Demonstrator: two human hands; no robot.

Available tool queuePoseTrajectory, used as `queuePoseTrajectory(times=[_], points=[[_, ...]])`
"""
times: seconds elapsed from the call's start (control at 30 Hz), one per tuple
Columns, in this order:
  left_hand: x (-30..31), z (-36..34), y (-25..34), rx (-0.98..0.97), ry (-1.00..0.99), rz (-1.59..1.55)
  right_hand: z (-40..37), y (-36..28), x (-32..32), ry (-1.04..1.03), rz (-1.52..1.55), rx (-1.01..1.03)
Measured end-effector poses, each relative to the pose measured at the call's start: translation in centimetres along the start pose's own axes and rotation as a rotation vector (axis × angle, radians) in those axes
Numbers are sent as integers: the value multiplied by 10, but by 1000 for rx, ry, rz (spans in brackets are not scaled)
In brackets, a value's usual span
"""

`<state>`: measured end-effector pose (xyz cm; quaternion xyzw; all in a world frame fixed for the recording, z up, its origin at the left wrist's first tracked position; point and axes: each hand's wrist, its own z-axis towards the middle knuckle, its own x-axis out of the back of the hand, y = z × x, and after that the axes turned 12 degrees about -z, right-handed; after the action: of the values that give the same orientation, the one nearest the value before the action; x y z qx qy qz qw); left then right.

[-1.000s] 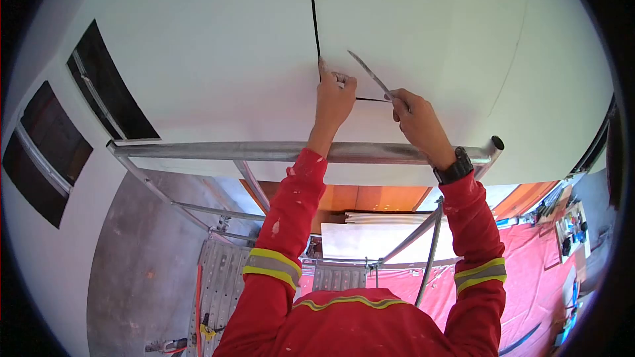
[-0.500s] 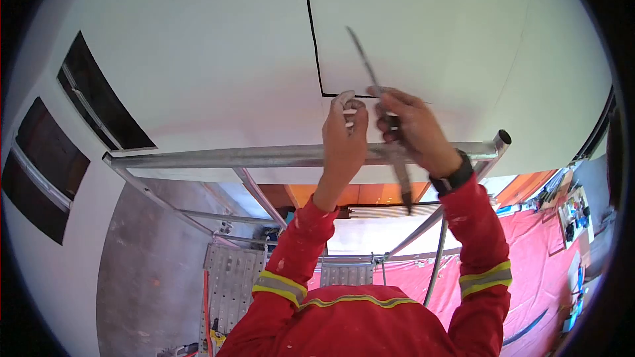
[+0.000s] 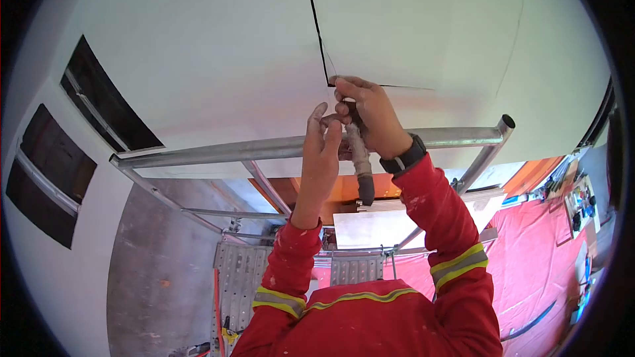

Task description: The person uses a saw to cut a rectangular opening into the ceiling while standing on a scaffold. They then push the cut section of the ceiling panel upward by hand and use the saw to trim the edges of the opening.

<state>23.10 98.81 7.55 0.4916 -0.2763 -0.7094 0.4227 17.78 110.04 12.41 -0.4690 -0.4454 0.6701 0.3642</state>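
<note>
My right hand [image 3: 378, 114] is closed around the handle of a narrow-bladed drywall saw [image 3: 360, 158], whose grey wrapped grip and dark end hang below the fist. The thin blade shows almost edge-on above my fingers, at the corner of a black slot [image 3: 313, 13] in the white board [image 3: 218, 59]. From that corner a fine cut line [image 3: 413, 87] runs right. Just left of the saw is my left hand [image 3: 321, 155], with dusty fingertips, its fingers apart and loosely bent. Its fingertips overlap the right fist in this view.
A metal scaffold rail [image 3: 218, 153] crosses below the board, with perforated platform planks [image 3: 241, 284] lower down. Two dark openings [image 3: 109, 102] lie at the left. Pink sheeting [image 3: 522, 264] covers the floor at right, near stacked white boards [image 3: 370, 230] and a bench with tools [image 3: 582, 208].
My right hand has moved left and up with the saw, its blade now at the slot's corner. My left hand has shifted slightly left and down, its fingers opening from a curl.
</note>
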Motion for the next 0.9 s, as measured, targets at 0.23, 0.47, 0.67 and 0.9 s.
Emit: queuePoseTrajectory(times=[0.23,0.47,0.67,0.9], points=[[-12,-11,-16,36,-10,0,29,-6,6,11,-160,67],[-22,-23,-17,99,-99,62,26,-11,12,56,-253,107],[-20,-26,-32,0,-81,189,17,-14,11,73,-260,96],[-11,-36,-28,-273,-104,535,8,-3,6,66,-112,70]])
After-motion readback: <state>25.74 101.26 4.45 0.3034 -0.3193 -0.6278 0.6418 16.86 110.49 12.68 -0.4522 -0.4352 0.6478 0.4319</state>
